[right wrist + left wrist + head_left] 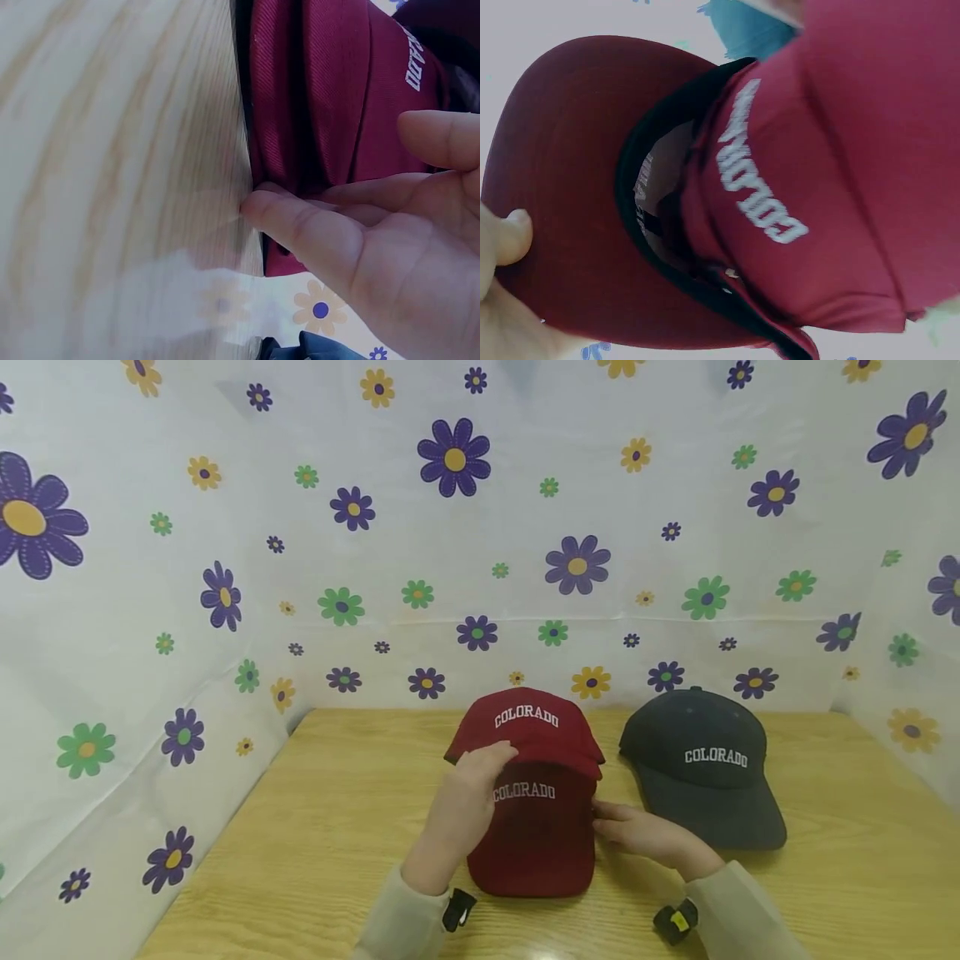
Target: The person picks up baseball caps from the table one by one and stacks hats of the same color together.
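Two red baseball caps lettered COLORADO overlap in the head view. The upper red cap point(543, 739) sits behind and over the lower red cap point(532, 852), whose brim points toward me. My left hand point(459, 802) pinches the upper cap's brim at its left. In the left wrist view the thumb point(514, 238) lies on the raised brim's underside point(570, 172), and the dark sweatband shows within. From the other side, my right hand point(645, 833) touches the caps low down, fingers extended and thumb apart. Layered red fabric point(337, 82) meets those fingertips near the tabletop.
A dark grey COLORADO cap point(690, 739) stands on the right, close to the right hand, its brim facing forward. Under everything is a wooden table point(322, 827). White flower-printed cloth point(420, 543) encloses the back and sides.
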A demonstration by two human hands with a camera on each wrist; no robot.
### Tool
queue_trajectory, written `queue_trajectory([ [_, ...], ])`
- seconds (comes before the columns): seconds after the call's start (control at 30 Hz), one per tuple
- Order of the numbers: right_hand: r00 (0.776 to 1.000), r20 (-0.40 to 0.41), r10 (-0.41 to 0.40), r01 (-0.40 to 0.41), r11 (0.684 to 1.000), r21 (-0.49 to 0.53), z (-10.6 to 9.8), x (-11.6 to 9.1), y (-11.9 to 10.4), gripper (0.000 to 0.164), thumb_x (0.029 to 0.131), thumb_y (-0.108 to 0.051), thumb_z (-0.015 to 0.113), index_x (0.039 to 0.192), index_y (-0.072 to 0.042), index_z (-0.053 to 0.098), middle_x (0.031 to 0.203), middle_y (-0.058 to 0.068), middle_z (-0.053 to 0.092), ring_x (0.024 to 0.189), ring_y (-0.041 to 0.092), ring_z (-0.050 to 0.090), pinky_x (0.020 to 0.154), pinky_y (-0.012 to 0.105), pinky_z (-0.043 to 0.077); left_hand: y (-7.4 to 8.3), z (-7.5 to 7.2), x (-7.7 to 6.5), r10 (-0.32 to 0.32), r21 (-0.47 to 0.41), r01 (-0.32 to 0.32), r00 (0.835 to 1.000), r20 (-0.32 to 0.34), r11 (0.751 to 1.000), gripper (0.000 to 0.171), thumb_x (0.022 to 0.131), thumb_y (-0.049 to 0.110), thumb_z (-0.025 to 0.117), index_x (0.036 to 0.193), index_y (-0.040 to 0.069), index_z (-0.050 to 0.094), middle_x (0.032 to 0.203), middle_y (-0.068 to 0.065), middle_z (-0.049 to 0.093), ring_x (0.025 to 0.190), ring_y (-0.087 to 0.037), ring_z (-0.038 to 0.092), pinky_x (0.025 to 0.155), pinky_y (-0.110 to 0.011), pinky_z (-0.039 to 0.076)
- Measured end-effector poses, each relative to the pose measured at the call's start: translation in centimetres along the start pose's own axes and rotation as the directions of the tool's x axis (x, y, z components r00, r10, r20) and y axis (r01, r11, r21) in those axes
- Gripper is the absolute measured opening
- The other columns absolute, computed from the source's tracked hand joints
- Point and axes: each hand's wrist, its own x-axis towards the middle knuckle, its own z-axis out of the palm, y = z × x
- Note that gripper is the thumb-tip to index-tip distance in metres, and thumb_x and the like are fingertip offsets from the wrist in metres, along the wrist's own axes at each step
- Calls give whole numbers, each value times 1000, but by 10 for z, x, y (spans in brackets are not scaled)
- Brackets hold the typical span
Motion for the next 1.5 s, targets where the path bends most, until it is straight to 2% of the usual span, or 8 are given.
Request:
queue_trajectory([
  [0.1,1000,10,-3,3,1000,7,1,1,0,52,94,-14,39,131,16,21,135,33,22,122,42,25,90,49,35,-1,1,-9,12,44,-19,990,142,999,36,77,-14,56,108,5,59,110,-11,59,106,-25,52,84,-43,43],
  [0.27,999,45,-30,25,995,101,0,4,3,49,94,-15,36,132,14,23,134,31,25,121,41,27,92,49,33,0,-2,-23,24,56,-45,945,325,997,45,78,-11,55,118,11,55,118,-11,53,111,-30,48,84,-41,43],
  [0.47,999,39,-23,17,989,148,-3,4,4,66,92,-13,41,134,13,-3,133,33,25,121,39,29,92,49,32,2,-4,-28,32,83,-81,880,474,993,49,81,-7,55,123,17,52,121,-10,50,114,-30,44,77,-35,47],
  [0.7,999,34,11,-16,988,153,-4,4,3,67,87,-5,38,134,13,-6,131,34,27,120,40,32,92,49,33,6,-1,-31,16,95,-88,811,585,992,53,74,-8,63,119,19,55,116,-8,48,107,-26,45,74,-26,47],
  [0.9,999,42,0,-6,990,141,-4,4,3,65,89,-7,38,135,12,-4,132,35,25,121,42,29,92,50,32,6,7,-35,-37,92,-30,760,649,995,55,69,-8,69,114,22,58,109,-3,45,92,-25,43,55,-17,42],
  [1.13,999,51,-6,-1,989,147,-3,4,1,63,92,-10,37,135,11,-3,132,36,23,121,43,27,93,50,31,8,11,-39,-96,126,7,688,719,992,58,69,-8,69,114,26,55,109,-1,39,95,-27,38,48,-15,37],
  [1.23,998,56,-7,-1,989,145,-2,5,2,62,93,-11,37,135,13,-3,132,36,23,121,43,27,92,50,31,8,10,-41,-98,132,3,681,726,991,57,69,-8,69,113,25,54,109,-2,38,98,-28,37,48,-14,37],
  [1.5,999,39,30,-35,992,118,-1,6,2,62,93,-14,40,136,12,3,134,34,21,123,42,23,93,51,30,2,8,-44,-94,120,12,706,702,993,61,64,-6,72,113,20,46,109,-3,35,94,-25,36,58,-19,41],
])
